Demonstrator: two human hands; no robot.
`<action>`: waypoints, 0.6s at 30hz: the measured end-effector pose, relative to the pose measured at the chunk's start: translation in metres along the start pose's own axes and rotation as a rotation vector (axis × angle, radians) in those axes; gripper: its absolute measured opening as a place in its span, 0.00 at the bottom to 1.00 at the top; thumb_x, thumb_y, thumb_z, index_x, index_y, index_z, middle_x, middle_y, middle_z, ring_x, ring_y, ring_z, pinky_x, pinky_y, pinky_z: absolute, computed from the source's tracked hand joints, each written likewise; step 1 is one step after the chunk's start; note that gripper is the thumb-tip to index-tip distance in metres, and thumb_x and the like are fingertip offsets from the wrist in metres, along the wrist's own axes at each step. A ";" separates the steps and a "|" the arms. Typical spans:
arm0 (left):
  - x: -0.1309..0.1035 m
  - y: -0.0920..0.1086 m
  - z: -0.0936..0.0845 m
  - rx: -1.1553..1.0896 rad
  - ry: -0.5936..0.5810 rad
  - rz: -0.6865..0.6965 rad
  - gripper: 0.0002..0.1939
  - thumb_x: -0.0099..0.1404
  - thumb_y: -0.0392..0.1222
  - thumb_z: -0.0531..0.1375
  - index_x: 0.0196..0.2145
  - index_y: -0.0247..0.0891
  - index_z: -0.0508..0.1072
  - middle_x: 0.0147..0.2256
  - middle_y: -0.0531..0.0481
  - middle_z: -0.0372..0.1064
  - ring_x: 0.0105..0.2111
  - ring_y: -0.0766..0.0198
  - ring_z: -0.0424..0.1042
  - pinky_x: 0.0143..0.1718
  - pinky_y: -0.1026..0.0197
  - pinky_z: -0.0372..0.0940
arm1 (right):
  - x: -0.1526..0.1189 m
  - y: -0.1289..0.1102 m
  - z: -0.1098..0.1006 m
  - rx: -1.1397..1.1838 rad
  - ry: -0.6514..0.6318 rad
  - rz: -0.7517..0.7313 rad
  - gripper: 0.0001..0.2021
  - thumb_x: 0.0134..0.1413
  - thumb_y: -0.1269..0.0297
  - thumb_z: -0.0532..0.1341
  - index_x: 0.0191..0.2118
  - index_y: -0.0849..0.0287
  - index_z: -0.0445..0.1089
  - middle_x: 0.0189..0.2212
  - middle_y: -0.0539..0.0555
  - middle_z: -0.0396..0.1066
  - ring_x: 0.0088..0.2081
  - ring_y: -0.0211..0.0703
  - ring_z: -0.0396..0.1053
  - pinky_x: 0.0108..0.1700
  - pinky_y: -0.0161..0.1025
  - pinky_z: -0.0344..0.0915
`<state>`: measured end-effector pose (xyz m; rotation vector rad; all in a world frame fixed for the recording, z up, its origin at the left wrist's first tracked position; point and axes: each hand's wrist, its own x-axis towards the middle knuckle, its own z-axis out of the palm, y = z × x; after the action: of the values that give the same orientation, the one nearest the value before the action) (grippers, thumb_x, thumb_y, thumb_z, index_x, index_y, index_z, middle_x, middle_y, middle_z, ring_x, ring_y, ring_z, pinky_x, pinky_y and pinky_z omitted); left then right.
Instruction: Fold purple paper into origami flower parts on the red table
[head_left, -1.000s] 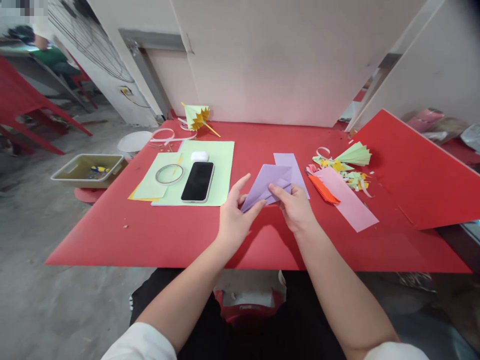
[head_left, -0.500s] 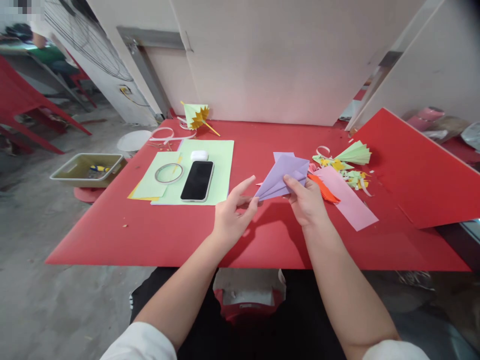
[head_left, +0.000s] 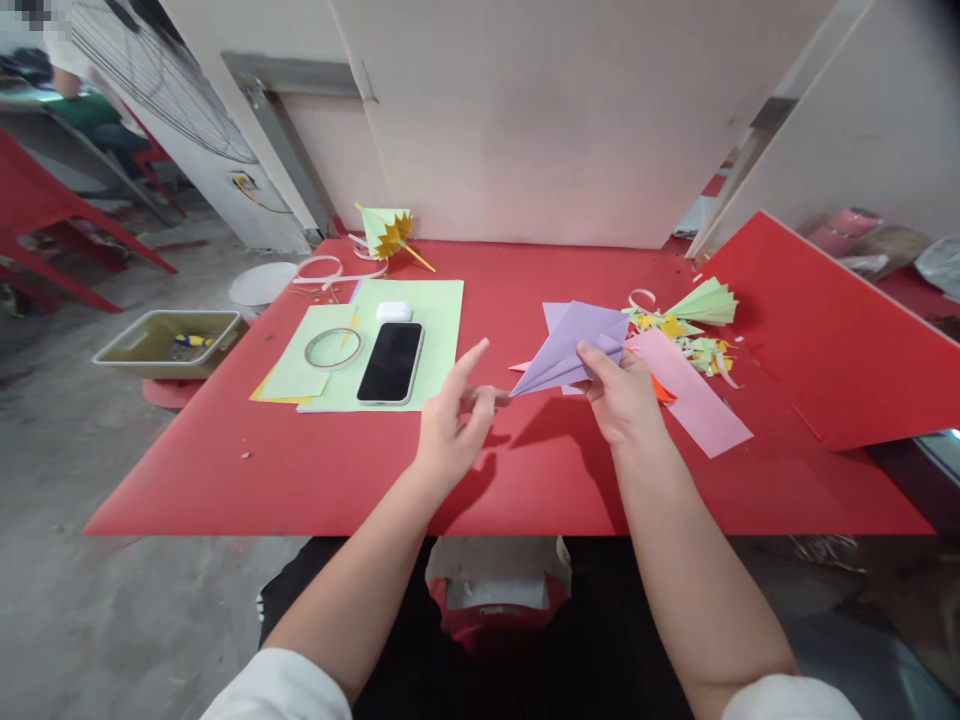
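Observation:
My right hand (head_left: 619, 388) grips a folded purple paper (head_left: 570, 340) by its right end, thumb on top. The paper narrows to a point toward the left and is held above the red table. My left hand (head_left: 456, 415) is just left of that point, its fingers apart; one fingertip is at or very near the tip. Behind the folded piece shows another purple paper (head_left: 554, 315). A pink strip (head_left: 694, 395) and a partly hidden orange piece (head_left: 663, 391) lie by my right hand.
On the red table (head_left: 300, 490), a black phone (head_left: 391, 363), white case (head_left: 394, 312) and tape roll (head_left: 333, 348) rest on green paper (head_left: 448, 330). A paper umbrella (head_left: 390, 232) stands at the back; a green fan (head_left: 706, 304) and scraps are at right. A tilted red board (head_left: 840, 340) is far right.
My left hand has moved left, off the paper's pointed end, and its fingers have spread. My right hand has shifted slightly right with the purple paper still in it.

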<state>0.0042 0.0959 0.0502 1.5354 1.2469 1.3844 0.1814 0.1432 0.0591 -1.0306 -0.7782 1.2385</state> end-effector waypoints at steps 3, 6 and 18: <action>0.005 0.001 0.001 -0.185 -0.092 -0.140 0.31 0.60 0.46 0.58 0.59 0.40 0.55 0.32 0.48 0.76 0.35 0.61 0.75 0.37 0.60 0.70 | -0.002 0.005 0.002 -0.050 -0.032 -0.022 0.11 0.34 0.60 0.70 0.25 0.58 0.71 0.24 0.48 0.72 0.27 0.39 0.70 0.32 0.40 0.68; 0.007 0.003 0.003 -0.290 -0.142 -0.281 0.38 0.55 0.43 0.63 0.60 0.40 0.53 0.28 0.50 0.75 0.31 0.61 0.76 0.35 0.60 0.70 | -0.008 0.009 0.009 -0.127 -0.092 -0.030 0.10 0.36 0.59 0.69 0.25 0.58 0.73 0.25 0.50 0.73 0.30 0.42 0.71 0.39 0.43 0.68; 0.008 0.008 0.002 -0.339 -0.160 -0.308 0.38 0.54 0.40 0.64 0.60 0.40 0.55 0.22 0.54 0.73 0.28 0.63 0.75 0.33 0.63 0.69 | -0.015 0.008 0.017 -0.238 -0.093 -0.049 0.07 0.37 0.60 0.68 0.22 0.56 0.73 0.24 0.48 0.73 0.31 0.40 0.70 0.40 0.41 0.66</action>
<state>0.0074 0.1013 0.0598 1.1432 1.0375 1.1765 0.1605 0.1322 0.0589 -1.1441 -1.0356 1.1780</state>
